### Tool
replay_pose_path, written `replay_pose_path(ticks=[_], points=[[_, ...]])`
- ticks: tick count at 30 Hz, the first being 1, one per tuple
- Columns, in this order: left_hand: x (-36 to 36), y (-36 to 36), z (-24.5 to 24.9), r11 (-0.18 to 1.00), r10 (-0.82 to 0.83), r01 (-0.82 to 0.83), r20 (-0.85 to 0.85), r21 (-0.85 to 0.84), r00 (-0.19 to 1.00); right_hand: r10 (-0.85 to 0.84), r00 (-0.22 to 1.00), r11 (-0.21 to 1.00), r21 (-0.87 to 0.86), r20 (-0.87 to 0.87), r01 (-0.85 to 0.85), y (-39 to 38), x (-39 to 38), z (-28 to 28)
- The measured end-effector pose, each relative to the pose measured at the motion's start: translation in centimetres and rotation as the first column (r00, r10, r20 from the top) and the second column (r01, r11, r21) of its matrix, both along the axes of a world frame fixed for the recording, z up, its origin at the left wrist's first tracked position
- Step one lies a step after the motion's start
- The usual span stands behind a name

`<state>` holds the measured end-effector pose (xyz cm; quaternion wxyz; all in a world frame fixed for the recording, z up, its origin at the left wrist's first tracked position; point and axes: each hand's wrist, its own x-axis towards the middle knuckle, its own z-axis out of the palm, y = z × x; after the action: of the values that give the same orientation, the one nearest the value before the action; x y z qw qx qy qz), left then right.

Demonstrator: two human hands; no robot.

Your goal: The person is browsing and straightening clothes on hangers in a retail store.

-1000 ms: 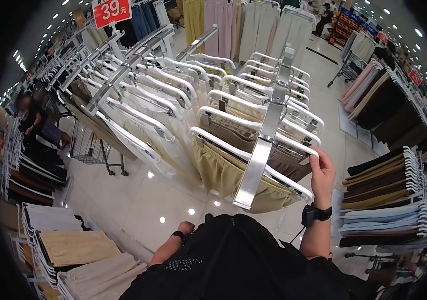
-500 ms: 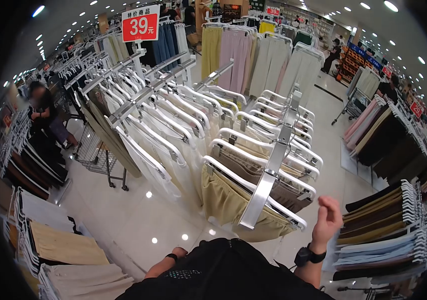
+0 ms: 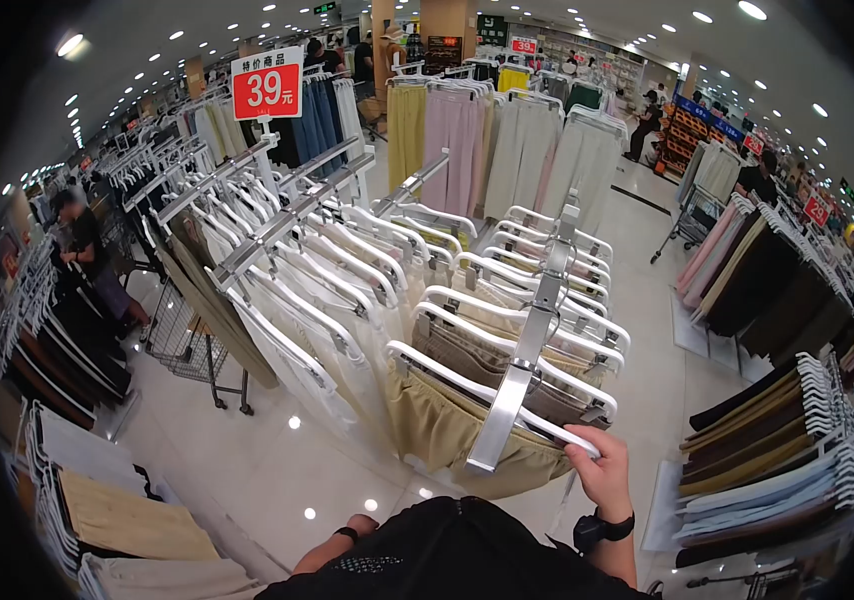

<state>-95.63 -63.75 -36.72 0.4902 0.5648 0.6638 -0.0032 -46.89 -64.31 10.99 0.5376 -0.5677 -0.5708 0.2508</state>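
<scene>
My right hand [image 3: 602,468] is closed around the right end of the front white hanger [image 3: 447,366]. From this hanger hang khaki trousers [image 3: 444,420] with a gathered waist. The hanger is on a metal rack arm [image 3: 499,420] that slopes toward me. Right behind are brown trousers [image 3: 462,350] on another white hanger. Low by my black top, my left hand [image 3: 362,524] hangs over the floor, away from the garments. Its fingers are mostly hidden.
A parallel rack arm [image 3: 277,235] to the left holds white garments [image 3: 312,345]. A price sign [image 3: 267,84] stands above. Trouser racks line both sides, with brown and black trousers [image 3: 757,425] at right. A shopping cart [image 3: 187,335] and a person [image 3: 87,245] are at left.
My right hand has moved down and left from the air beside the rack and taken hold of the front hanger's end. My left hand stays low. The view has shifted slightly.
</scene>
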Motion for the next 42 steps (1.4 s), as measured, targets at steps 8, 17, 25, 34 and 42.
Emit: replay_pose_path(ticks=[8, 17, 25, 34, 42], points=[[2.0, -0.3, 6.4, 0.991, -0.100, 0.082, -0.177, -0.106, 0.979, -0.052, 0.998, 0.998, 0.035, -0.024, 0.052, 1.4, 0.1, -0.3], [0.4, -0.9, 4.1, 0.950, -0.313, 0.302, -0.185, -0.082, 0.932, -0.033, 0.997, 0.998, 0.045, -0.068, 0.036, 1.7, 0.3, -0.7], [0.1, 0.1, 2.0, 0.988, -0.145, 0.143, -0.029, -0.058, 0.989, -0.025, 0.998, 0.999, 0.037, -0.051, 0.027, 1.5, 0.3, -0.3], [1.9, 8.2, 8.0, 0.885, 0.440, -0.462, 0.417, -0.054, 0.795, -0.020, 0.999, 0.999, 0.044, -0.044, 0.022, 1.4, 0.6, -0.4], [8.0, 15.1, 28.1, 0.837, 0.093, -0.392, 0.605, 0.383, 0.791, -0.007, 0.999, 1.000, 0.011, -0.032, 0.007, 1.2, 0.5, -0.5]])
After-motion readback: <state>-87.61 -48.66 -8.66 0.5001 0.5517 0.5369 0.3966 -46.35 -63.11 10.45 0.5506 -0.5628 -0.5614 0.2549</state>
